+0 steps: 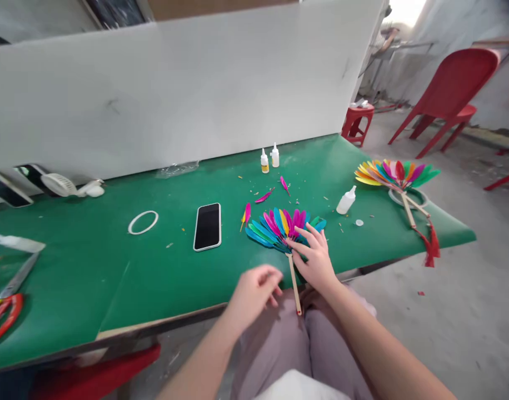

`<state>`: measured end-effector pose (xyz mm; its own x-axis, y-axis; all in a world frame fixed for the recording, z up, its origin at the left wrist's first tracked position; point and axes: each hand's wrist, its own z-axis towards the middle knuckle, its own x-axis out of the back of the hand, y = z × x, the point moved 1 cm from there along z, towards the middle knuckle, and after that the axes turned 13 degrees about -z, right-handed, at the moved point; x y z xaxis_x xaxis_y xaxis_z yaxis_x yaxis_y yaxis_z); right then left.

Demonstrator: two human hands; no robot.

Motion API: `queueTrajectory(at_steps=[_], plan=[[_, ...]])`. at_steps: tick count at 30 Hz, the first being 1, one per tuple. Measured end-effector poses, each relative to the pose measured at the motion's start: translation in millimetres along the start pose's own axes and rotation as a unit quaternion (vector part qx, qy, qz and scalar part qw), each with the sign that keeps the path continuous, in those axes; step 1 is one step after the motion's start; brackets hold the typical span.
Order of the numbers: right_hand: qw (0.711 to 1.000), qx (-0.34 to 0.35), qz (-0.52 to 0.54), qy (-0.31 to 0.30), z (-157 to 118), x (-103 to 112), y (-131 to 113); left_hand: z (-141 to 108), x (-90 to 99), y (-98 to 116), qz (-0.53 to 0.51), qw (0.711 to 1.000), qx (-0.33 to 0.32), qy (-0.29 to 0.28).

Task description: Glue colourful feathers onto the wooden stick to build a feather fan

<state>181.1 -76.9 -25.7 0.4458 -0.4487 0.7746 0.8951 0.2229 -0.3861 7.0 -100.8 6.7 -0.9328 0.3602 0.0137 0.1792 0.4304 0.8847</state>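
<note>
A feather fan [263, 229] with blue, green, pink and yellow feathers lies at the table's front edge, its wooden handle [295, 286] jutting out over my lap. My right hand [315, 256] rests on the fan's right half, fingers stretched over the feathers near their base. To the left of the handle my left hand [257, 289] hovers, fingers curled and a little apart, with nothing visible in it. Loose feathers lie behind the fan: a pink one [264, 197], another pink one [284, 185], and a pink and yellow pair [246, 215].
On the green table [154, 283] are a phone [207, 226], a white ring [143, 222], a glue bottle [346, 201], two more bottles [265, 161] and scissors [8, 305]. A finished-looking feather fan [398, 175] with red tassels lies right. A white panel [175, 94] stands behind.
</note>
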Motion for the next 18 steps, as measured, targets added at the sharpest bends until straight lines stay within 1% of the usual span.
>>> queueTrajectory(at_steps=[1, 3, 5, 7, 9, 11, 15, 18], plan=[[0.999, -0.014, 0.029, 0.022, -1.5, 2.7, 0.2, -7.1, -13.5, -16.3, -0.004, 1.000, 0.020, -0.003], [0.995, -0.047, 0.068, 0.057, -9.5, 10.5, 0.2, -11.8, -39.5, -40.8, -0.020, 0.999, 0.031, 0.010], [0.991, -0.080, 0.085, 0.070, -24.5, 20.6, -0.2, -8.2, -60.8, -53.0, -0.056, 0.998, 0.033, 0.017], [0.985, -0.119, 0.108, 0.066, -43.3, 31.5, -0.7, -3.2, -74.8, -55.3, -0.100, 0.995, 0.021, 0.019], [0.978, -0.152, 0.138, 0.040, -59.7, 41.5, -2.3, -2.3, -82.1, -53.5, -0.132, 0.991, 0.002, 0.018], [0.970, -0.175, 0.169, 0.000, -69.5, 49.9, -6.5, -7.8, -86.2, -52.3, -0.149, 0.989, -0.016, 0.008], [0.951, -0.199, 0.224, -0.081, -72.0, 65.2, -24.8, -31.3, -94.5, -56.2, -0.150, 0.987, -0.047, -0.028], [0.938, -0.211, 0.250, -0.111, -74.3, 77.4, -38.9, -50.4, -97.1, -55.8, -0.135, 0.987, -0.072, -0.041]])
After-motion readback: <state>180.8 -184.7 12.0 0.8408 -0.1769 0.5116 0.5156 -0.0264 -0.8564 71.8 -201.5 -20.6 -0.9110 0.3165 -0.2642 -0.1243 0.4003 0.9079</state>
